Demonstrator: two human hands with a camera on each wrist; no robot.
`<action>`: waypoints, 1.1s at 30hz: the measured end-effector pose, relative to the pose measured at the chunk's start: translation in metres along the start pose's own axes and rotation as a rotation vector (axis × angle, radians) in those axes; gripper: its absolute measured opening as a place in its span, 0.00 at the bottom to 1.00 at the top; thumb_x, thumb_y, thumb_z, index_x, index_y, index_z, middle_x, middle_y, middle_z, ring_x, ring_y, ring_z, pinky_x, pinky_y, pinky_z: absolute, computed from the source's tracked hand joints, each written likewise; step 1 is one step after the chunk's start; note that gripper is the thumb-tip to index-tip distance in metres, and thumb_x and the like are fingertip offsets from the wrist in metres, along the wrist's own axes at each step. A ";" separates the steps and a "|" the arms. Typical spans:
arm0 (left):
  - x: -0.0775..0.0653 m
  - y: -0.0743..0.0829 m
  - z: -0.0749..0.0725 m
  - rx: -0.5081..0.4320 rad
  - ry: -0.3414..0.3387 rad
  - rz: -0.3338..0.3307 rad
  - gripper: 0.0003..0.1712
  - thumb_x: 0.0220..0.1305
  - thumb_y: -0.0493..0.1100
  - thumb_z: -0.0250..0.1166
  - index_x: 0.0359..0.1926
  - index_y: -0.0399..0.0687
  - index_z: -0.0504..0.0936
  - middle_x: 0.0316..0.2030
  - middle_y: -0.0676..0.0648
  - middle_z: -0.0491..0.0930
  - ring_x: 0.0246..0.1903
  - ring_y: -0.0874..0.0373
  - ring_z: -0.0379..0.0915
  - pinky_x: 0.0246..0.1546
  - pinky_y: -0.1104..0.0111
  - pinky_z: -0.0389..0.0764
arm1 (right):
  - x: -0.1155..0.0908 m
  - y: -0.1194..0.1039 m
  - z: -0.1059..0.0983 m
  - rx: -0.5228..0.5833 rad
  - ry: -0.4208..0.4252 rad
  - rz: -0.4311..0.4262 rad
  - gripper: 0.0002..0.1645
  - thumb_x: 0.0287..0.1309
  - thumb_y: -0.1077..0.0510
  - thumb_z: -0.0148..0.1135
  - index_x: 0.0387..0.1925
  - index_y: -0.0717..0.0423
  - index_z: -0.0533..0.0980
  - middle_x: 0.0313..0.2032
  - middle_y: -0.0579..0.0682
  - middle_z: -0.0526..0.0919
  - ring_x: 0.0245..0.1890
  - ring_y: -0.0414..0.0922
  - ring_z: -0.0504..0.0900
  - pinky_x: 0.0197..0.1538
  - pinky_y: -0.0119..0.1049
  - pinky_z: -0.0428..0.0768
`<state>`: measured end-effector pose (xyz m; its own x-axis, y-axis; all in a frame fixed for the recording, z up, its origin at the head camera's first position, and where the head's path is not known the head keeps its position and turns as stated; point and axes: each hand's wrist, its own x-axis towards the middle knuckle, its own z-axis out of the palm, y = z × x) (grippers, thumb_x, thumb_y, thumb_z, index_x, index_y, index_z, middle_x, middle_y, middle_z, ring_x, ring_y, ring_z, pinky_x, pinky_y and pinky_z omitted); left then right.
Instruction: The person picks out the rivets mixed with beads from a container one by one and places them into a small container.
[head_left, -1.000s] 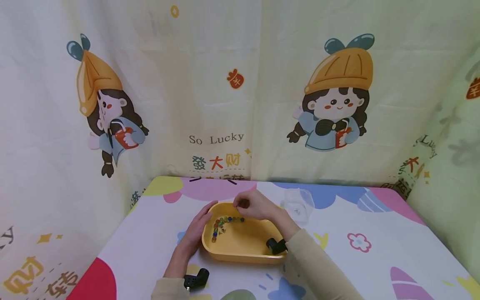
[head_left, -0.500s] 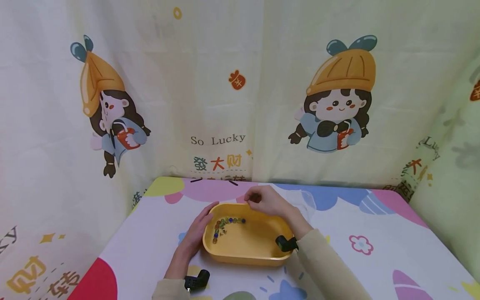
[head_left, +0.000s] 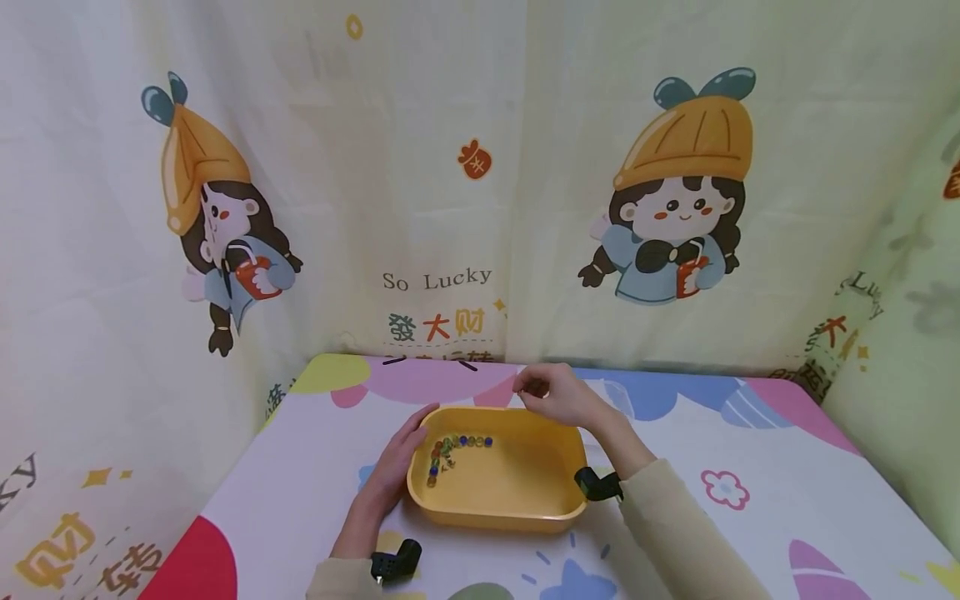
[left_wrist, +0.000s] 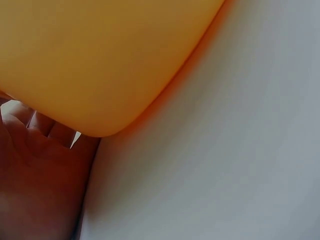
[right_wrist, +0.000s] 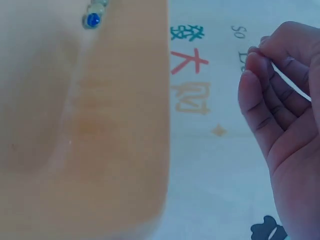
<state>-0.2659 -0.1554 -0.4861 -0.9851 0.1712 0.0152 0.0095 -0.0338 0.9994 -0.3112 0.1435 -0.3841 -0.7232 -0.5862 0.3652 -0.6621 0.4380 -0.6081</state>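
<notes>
My left hand (head_left: 395, 467) lies along the left side of a yellow tub (head_left: 498, 514), fingers stretched along its outer wall and thumb by the rim. In the left wrist view its palm (left_wrist: 42, 175) shows beside the tub's corner. Inside the tub, a curved row of small coloured glass beads (head_left: 447, 442) follows the back left wall, with tiny brownish pieces (head_left: 447, 463) near it. Over the back rim, towards the right, hovers my right hand (head_left: 558, 396), thumb and forefinger brought together. Nothing can be made out between those fingertips; something very thin could be hidden there.
A clear plastic box (head_left: 619, 400) stands behind the tub, largely hidden by my right hand. The patterned tabletop (head_left: 675, 533) surrounds the tub. A printed curtain (head_left: 555, 250) hangs at the table's back edge.
My right hand has moved right and slightly up, from above the middle of the tub's back rim to beyond it. The left hand stays at the tub; the beads keep their row.
</notes>
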 end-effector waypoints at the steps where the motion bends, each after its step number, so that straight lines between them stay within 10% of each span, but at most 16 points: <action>1: 0.000 0.001 0.000 0.000 -0.002 0.004 0.28 0.80 0.47 0.45 0.77 0.51 0.62 0.76 0.41 0.57 0.75 0.43 0.48 0.72 0.48 0.51 | -0.001 0.001 -0.002 -0.002 0.010 0.001 0.05 0.61 0.67 0.65 0.38 0.56 0.82 0.34 0.47 0.82 0.31 0.41 0.78 0.37 0.34 0.83; 33: 0.002 0.000 -0.002 -0.033 -0.025 0.015 0.28 0.81 0.48 0.46 0.77 0.49 0.62 0.76 0.43 0.56 0.76 0.46 0.46 0.73 0.51 0.49 | -0.057 0.041 -0.044 -0.022 0.172 0.094 0.06 0.62 0.70 0.65 0.40 0.61 0.81 0.34 0.52 0.83 0.31 0.43 0.79 0.36 0.33 0.82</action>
<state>-0.2686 -0.1574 -0.4863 -0.9803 0.1952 0.0312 0.0179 -0.0693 0.9974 -0.3056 0.2246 -0.3985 -0.8036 -0.4180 0.4238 -0.5930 0.5014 -0.6301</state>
